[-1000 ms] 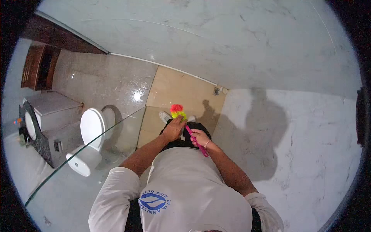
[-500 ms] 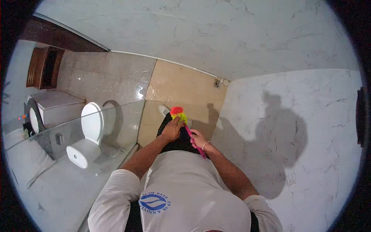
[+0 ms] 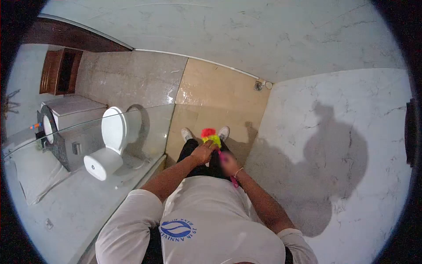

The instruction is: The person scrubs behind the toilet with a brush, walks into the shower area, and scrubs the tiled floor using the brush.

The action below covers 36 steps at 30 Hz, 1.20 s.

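In front of my body is a duster [image 3: 212,138] with a fluffy red and yellow head and a pink handle. My right hand [image 3: 228,163], with a band at the wrist, is closed round the handle; it looks blurred. My left hand [image 3: 203,152] is at the lower edge of the yellow fluff, its fingers together against it. The handle's end sticks out below my right hand, near the white shirt [image 3: 220,211]. Both shoes show on the tan floor beyond the duster.
A glass panel [image 3: 145,132] stands at the left, with a white toilet [image 3: 114,128] behind it. Farther left are a vanity [image 3: 74,112] and a brown wooden cabinet [image 3: 60,71]. Marbled walls [image 3: 325,145] rise ahead and right. A floor drain [image 3: 258,86] lies in the corner.
The view has shifted, so the toilet and drain sit higher and further right. Both shoes are now plainly visible, apart. The duster remains in my hands, slightly lower in view.
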Each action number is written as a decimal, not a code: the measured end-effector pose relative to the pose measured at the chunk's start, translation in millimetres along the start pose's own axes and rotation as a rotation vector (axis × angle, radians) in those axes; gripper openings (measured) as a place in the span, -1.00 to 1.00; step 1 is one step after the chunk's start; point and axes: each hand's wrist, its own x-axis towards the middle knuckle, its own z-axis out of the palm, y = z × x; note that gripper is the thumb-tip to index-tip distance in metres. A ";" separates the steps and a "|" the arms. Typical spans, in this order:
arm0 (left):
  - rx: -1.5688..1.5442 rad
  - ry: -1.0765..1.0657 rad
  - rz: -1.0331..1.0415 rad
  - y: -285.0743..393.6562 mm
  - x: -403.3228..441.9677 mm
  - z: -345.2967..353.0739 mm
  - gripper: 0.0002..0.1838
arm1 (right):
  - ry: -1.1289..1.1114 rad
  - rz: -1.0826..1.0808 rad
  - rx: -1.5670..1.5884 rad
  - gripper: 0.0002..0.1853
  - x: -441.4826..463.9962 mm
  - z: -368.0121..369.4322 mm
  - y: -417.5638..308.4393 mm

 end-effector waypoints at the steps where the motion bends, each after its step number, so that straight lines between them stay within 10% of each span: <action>1: -0.023 -0.020 -0.038 4.1 -1.4 -8.0 -0.32 | 0.002 0.003 0.004 -0.39 -2.2 3.4 -1.3; 6: -0.095 0.023 0.083 -35.3 -9.6 1.0 -0.33 | -0.023 0.237 -0.011 -0.31 -8.8 21.5 -46.6; 15: -0.180 0.083 0.185 -93.9 -13.7 -38.7 -0.19 | 0.116 -0.158 -0.446 -0.32 24.7 43.2 -87.0; 19: -0.262 0.151 0.103 -134.0 15.5 -52.7 -0.23 | 0.039 0.036 -0.521 -0.30 89.3 33.7 -120.7; 26: -0.554 0.268 -0.161 -313.6 157.1 58.6 -0.46 | 0.240 -0.193 -0.369 -0.41 307.0 47.6 19.2; 31: -0.355 0.185 -0.466 -445.7 251.3 225.1 -0.19 | 0.187 -0.158 -0.505 -0.43 478.3 75.0 162.8; 33: 0.676 0.965 -0.379 -515.5 291.0 333.3 -0.03 | 0.200 -0.155 -0.306 -0.45 537.6 85.5 216.9; 36: 0.715 0.752 -0.464 -585.0 332.7 376.2 0.02 | 0.160 -0.086 -0.524 -0.45 616.1 81.5 286.9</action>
